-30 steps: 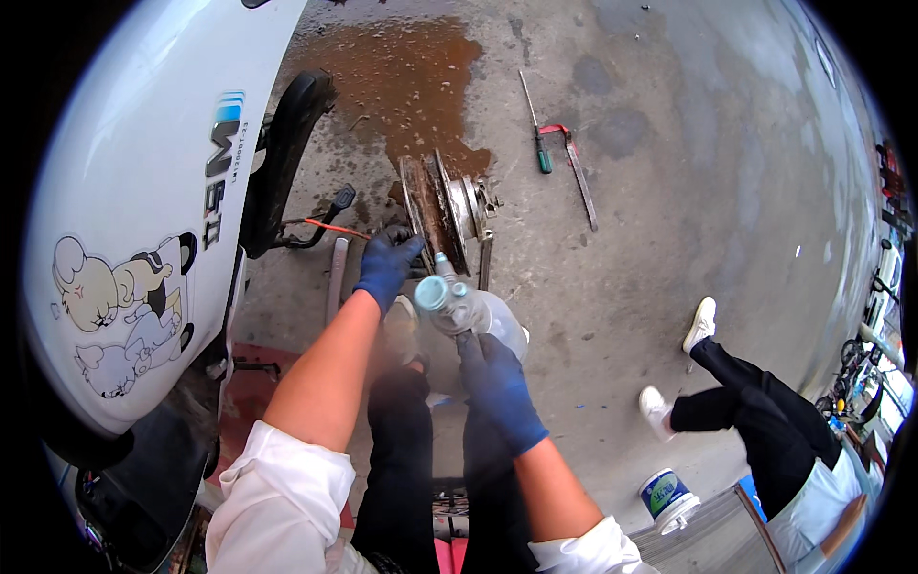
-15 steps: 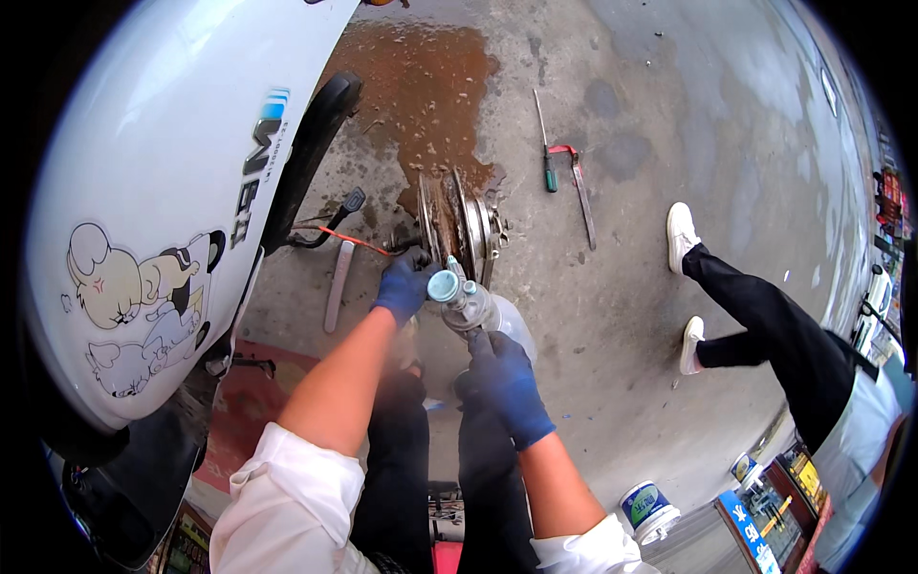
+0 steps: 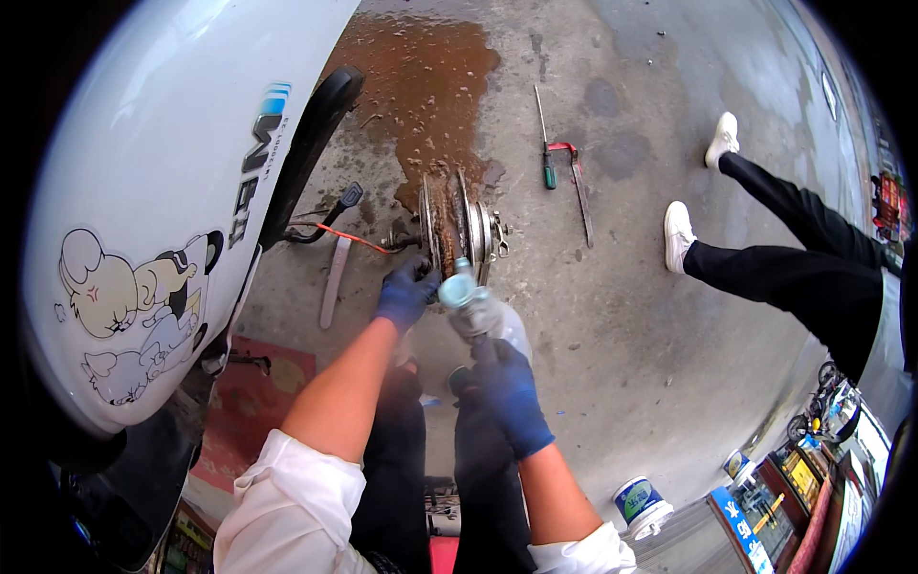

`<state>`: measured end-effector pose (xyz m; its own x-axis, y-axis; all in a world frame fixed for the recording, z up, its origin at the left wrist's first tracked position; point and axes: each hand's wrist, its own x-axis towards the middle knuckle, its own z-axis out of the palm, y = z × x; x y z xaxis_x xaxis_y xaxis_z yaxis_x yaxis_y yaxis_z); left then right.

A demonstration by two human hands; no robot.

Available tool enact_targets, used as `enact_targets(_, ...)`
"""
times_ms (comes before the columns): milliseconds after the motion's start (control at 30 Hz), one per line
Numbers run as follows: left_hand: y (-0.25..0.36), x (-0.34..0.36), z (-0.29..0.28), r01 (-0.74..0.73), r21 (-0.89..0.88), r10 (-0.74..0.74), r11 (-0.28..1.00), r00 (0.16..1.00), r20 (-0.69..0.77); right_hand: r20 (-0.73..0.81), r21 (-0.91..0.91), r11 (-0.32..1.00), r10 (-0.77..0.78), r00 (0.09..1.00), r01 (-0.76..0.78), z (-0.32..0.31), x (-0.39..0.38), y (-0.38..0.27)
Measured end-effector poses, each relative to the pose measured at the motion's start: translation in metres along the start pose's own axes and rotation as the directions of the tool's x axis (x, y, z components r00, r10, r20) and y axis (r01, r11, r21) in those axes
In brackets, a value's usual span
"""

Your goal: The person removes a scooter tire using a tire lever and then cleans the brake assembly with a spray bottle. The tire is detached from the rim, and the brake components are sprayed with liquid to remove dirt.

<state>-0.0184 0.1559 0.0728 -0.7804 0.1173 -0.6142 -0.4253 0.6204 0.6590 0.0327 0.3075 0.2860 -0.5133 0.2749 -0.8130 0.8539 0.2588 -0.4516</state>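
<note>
A bare wheel rim point(image 3: 429, 222) stands upright on the concrete, brown and rusty in its channel, with a silvery hub part on its right side. My gloved left hand point(image 3: 406, 292) is at the rim's near left edge, fingers curled; whether they grip the edge is hard to see. In my gloved right hand point(image 3: 512, 392) is a greyish spray-gun-like tool point(image 3: 473, 314), with a round pale green cap and a cloudy body. Its front end points at the rim's near side. The tool is blurred, and my fingers wrap round its lower part.
A white vehicle point(image 3: 172, 163) fills the left. Brown wet muck point(image 3: 440, 67) spreads beyond the rim. A green-handled screwdriver point(image 3: 549, 172) and a red-ended flat bar point(image 3: 582, 201) lie right; another flat bar point(image 3: 335, 282) lies left. A person in dark trousers point(image 3: 794, 287) walks at right, near a bucket point(image 3: 639, 505).
The spray-gun-like tool has tilted and shifted slightly right and down in my right hand. My left hand stays near the rim. The person at right has taken a step.
</note>
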Motion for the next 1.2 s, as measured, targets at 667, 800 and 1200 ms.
enact_targets(667, 0.005, -0.002, 0.002, 0.127, -0.213, -0.102, 0.969, 0.987, 0.123, -0.105, -0.045, 0.999, -0.019, 0.994, 0.015, 0.008, 0.016, 0.023)
enact_targets(800, 0.025, -0.007, -0.007, 0.165, -0.222, -0.128, 0.961, 0.976, 0.174, -0.059, -0.069, 0.996, -0.062, 0.996, 0.058, 0.010, 0.017, 0.027)
enact_targets(1200, 0.061, -0.020, -0.026, 0.080, -0.138, -0.065, 0.987, 0.992, 0.107, -0.047, -0.031, 0.999, 0.027, 0.999, -0.028, 0.004, 0.017, -0.004)
